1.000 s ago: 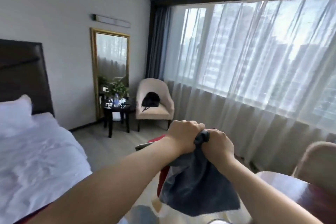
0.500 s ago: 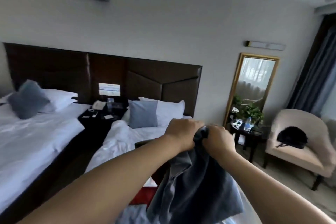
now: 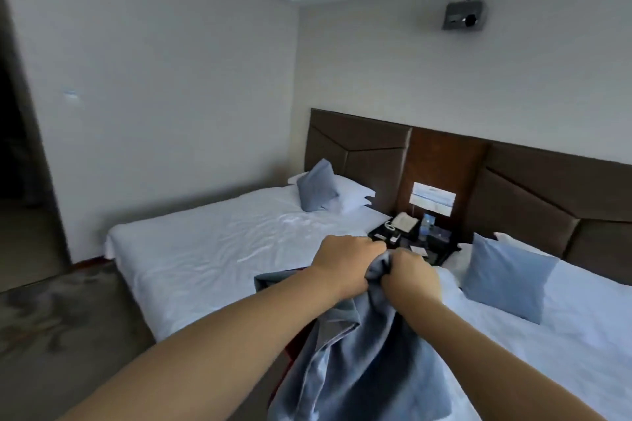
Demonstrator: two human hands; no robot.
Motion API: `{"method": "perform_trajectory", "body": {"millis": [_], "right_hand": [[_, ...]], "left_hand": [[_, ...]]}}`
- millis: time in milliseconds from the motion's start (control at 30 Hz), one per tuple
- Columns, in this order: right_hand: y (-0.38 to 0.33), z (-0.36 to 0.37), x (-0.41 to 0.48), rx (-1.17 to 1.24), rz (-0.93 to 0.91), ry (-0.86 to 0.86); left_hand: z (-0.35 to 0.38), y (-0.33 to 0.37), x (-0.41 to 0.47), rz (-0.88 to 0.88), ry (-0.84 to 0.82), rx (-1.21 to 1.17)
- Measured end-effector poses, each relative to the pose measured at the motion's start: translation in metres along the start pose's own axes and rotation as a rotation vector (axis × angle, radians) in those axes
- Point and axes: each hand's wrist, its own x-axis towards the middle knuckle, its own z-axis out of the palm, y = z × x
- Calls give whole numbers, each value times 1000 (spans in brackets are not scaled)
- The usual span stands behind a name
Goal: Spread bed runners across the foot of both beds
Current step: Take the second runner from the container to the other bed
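A grey-blue bed runner (image 3: 362, 362) hangs bunched from both my fists, held out in front of me at chest height. My left hand (image 3: 345, 267) and my right hand (image 3: 408, 275) grip its top edge side by side, almost touching. The left bed (image 3: 212, 249) has white sheets, a white pillow and a blue cushion (image 3: 316, 190); its foot end is bare. The right bed (image 3: 564, 335) lies at the lower right with a blue cushion (image 3: 506, 280) on it. The runner's lower part drops out of view.
A dark nightstand (image 3: 410, 239) with a phone and a water bottle stands between the beds, under a brown headboard (image 3: 444, 161). A doorway (image 3: 24, 164) opens at the left. Dark patterned carpet (image 3: 61, 325) covers the floor beside the left bed. A projector (image 3: 463, 14) hangs from the ceiling.
My view has swung left, from the window and armchair past the right bed to both beds. Both hands kept the same grip on the runner.
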Motion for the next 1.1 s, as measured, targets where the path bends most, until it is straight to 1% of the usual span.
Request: {"method": "perform_trajectory", "body": {"millis": [100,167,267,400,467,600,700,767,900,1000,1100], "right_hand": [[-67,43,49,41,-157,-29],[-101,58,68,48,-221,-63],[-169,88,105,129,-385,-98],[-262,120,139,154,-504,-195],[-299,140,146,234,-588,-183],[-372,179,165,303,-694,-158],[-436,206,184,280,-733,-132],[-479,221,195,272,-761,-131],[-568,246,219,171,-826,-166],[-635,260,242,92,-861,-219],[-695,277,270,53,-852,-252]], "left_hand": [[1,-78,-13,-145,-25,84],[-4,-115,-22,-229,-30,97],[-10,-181,-38,-356,-94,141],[-26,-262,-61,-528,-132,211],[-30,-296,-75,-589,-139,251],[-38,-368,-105,-674,-129,328],[-47,-425,-126,-699,-110,430],[-53,-466,-141,-715,-87,433],[-68,-552,-169,-754,-70,394],[-81,-619,-184,-779,-87,386],[-91,-687,-187,-782,-74,415]]}}
